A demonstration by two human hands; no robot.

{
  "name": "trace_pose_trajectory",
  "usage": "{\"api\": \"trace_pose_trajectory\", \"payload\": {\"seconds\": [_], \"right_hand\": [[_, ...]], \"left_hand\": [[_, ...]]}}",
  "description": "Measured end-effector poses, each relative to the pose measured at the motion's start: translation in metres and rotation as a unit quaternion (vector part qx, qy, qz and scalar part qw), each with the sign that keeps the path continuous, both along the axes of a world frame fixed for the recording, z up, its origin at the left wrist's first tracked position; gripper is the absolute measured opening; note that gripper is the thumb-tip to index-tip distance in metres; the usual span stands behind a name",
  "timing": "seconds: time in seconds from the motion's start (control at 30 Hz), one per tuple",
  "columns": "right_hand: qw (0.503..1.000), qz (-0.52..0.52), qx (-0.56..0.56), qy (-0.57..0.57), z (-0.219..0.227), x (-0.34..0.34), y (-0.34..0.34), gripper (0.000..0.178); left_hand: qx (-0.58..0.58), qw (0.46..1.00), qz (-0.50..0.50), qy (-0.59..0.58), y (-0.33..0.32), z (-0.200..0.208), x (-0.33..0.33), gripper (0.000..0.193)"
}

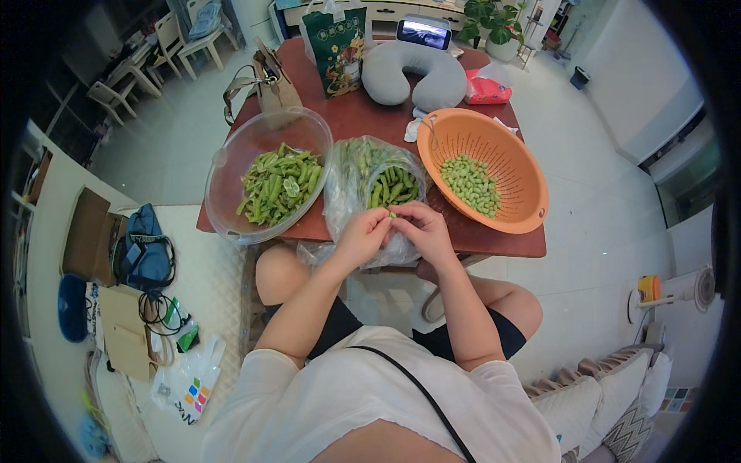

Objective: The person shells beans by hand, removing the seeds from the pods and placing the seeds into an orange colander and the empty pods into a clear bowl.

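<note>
One small light-green piece (392,215) sits between the fingertips of my left hand (366,233) and my right hand (424,230), both nearly closed, thumbs and forefingers pinched together; whether it is a bean or a bit of pod, I cannot tell. I have it just at the near side of the crumpled clear plastic bag (343,189), which lies at twelve o'clock from my fingers, its mouth open on plump whole green pods (396,187). At ten o'clock a round translucent plastic basin (220,197) holds a heap of green pods and husks (279,185). At two o'clock an orange perforated plastic colander (527,197), tilted toward me, holds loose pale-green beans (469,184). All three stand on the reddish-brown wooden desk (505,245). Farther off, near twelve o'clock, lies a grey U-shaped neck pillow (413,63), with a dark-green printed carrier bag (336,48) at eleven.
</note>
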State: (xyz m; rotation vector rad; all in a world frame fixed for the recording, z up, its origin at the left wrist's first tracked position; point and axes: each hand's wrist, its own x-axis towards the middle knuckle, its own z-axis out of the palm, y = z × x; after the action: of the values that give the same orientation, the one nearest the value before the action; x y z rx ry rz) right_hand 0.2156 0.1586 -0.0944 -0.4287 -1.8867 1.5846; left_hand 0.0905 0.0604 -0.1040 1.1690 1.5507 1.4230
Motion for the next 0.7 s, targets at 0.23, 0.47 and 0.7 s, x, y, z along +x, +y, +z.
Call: {"api": "trace_pose_trajectory", "payload": {"seconds": [0.23,0.47,0.7], "right_hand": [[1.000,-0.022,-0.008,0.001,0.004,-0.002,-0.005,0.017],[0.998,-0.059,0.029,0.015,0.000,-0.001,-0.002,0.012],[0.970,-0.169,0.155,0.084,0.045,0.021,-0.022,0.013]], "left_hand": [[-0.010,1.000,-0.010,-0.016,0.001,0.000,-0.002,0.020],[0.008,1.000,-0.021,-0.001,0.002,-0.002,-0.002,0.019],[-0.037,0.999,-0.004,-0.034,-0.002,0.010,0.001,0.018]]}}
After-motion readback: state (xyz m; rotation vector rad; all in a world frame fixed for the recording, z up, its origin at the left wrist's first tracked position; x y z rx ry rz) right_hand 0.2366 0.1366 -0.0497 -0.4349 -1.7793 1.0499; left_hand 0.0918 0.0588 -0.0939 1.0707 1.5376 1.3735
